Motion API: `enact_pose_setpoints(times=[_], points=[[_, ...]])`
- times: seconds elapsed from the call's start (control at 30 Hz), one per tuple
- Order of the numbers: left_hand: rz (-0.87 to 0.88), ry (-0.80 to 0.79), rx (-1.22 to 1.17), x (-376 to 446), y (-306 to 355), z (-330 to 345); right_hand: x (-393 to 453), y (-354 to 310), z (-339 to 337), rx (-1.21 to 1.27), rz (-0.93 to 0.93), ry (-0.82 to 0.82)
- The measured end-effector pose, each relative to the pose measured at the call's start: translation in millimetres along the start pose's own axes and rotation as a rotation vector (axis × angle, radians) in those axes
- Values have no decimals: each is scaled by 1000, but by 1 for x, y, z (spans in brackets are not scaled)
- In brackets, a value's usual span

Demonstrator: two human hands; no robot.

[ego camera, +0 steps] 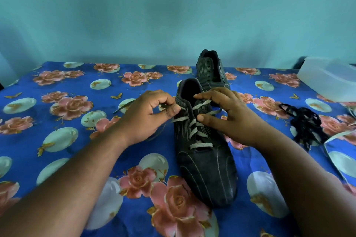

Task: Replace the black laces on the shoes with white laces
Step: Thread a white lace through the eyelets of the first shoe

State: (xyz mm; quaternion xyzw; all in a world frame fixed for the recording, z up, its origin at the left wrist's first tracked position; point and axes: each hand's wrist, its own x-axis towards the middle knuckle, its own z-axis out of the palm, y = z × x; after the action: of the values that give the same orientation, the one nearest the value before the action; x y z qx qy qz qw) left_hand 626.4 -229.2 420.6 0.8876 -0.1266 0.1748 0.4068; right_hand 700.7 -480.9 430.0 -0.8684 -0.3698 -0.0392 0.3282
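Note:
A dark striped shoe (206, 167) lies on the table, toe toward me, with a white lace (201, 145) crossed through most of its eyelets. My left hand (148, 115) pinches the lace's left end at an upper eyelet on the shoe's left side. My right hand (229, 115) rests on the shoe's right side, its fingers and thumb on the lace's upper strands there. A second dark shoe (211, 70) stands behind, without a lace. The removed black laces (304, 123) lie in a heap at the right.
The table wears a blue cloth with pink roses (73, 106). A translucent plastic box (329, 79) sits at the back right. Another white lace (335, 138) lies at the right edge, beside the black heap. A teal wall rises behind.

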Motion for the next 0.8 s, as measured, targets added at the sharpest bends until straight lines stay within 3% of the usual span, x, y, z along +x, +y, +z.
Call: enact_pose_setpoints(times=[0.13,0.3,0.4,0.47,0.57,0.7,0.8], points=[[-177,52,-191,-1,1,-16,0,2,-1,7,4,-14],[-351,252,-129,2,-27,-41,0,2,-1,14,2,-11],[-442,273,-72,3,-36,-38,0,1,0,15,5,-13],[-454,285,107,4,-38,-32,0,1,-1,11,7,-14],[-319,282,391,2,-23,-23,1,2,-1,7,6,-17],[38,130,210,0,1,-9,1,2,-1,11,-4,-16],[106,62,173,0,1,2,1,3,-1,11,-14,-10]])
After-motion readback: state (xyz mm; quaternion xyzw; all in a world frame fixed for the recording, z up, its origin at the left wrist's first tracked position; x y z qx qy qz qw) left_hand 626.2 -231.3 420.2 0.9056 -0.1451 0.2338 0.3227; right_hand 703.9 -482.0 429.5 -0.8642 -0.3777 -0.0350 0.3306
